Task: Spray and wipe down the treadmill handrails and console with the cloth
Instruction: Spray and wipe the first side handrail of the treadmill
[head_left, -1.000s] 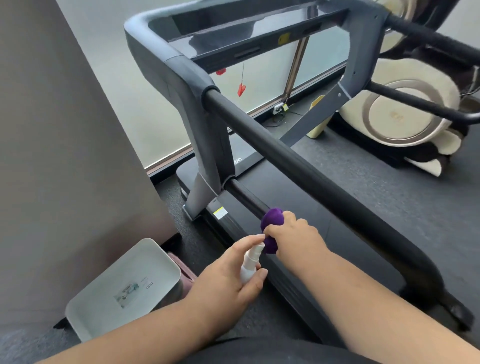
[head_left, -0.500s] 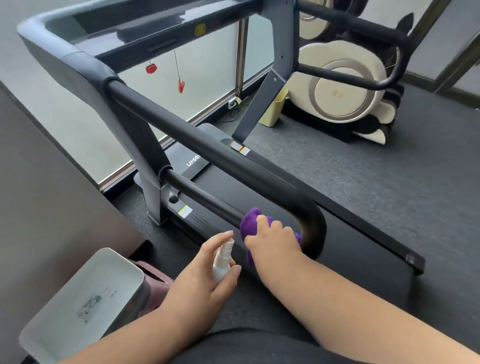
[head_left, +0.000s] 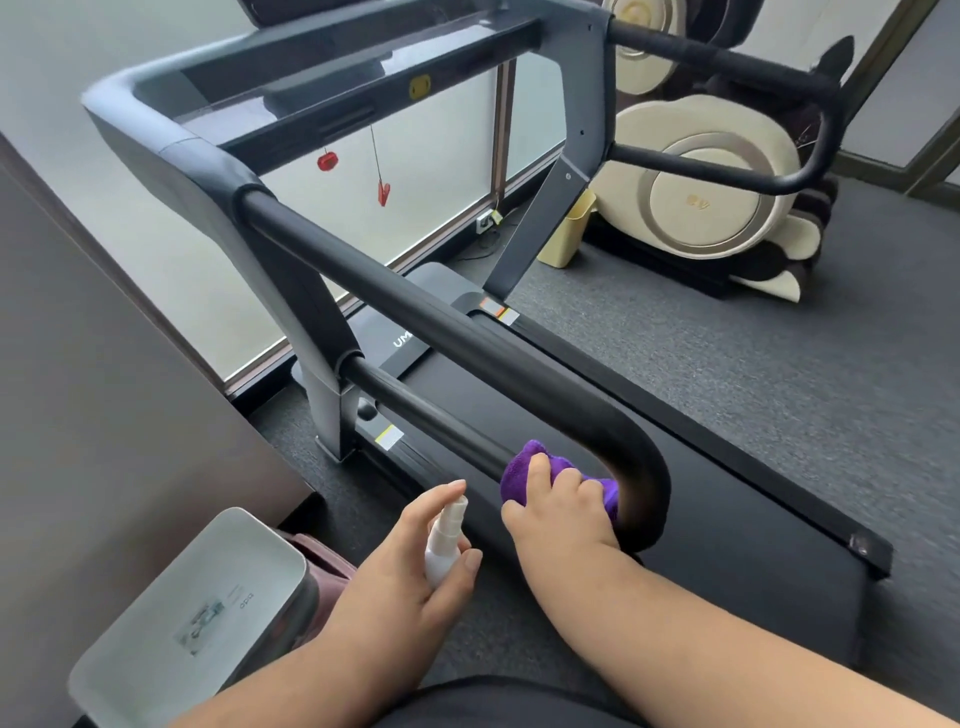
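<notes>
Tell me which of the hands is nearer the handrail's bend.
Right. The right hand presses the cloth against the handrail beside the bend; the left hand holds the spray bottle apart from it.

Both forearms reach forward, left grip (head_left: 415, 551) and right grip (head_left: 558, 512) curled.

I saw the room evenly lit by soft daylight from the frosted window (head_left: 156, 171) ahead, with no hard shadows. The handrail (head_left: 415, 322) carried a pale sheen along its top, and its bend perhaps showed a warm reflection. The wide lens bowed straight lines near the edges. The white lid (head_left: 197, 613) looked slightly blurred.
</notes>
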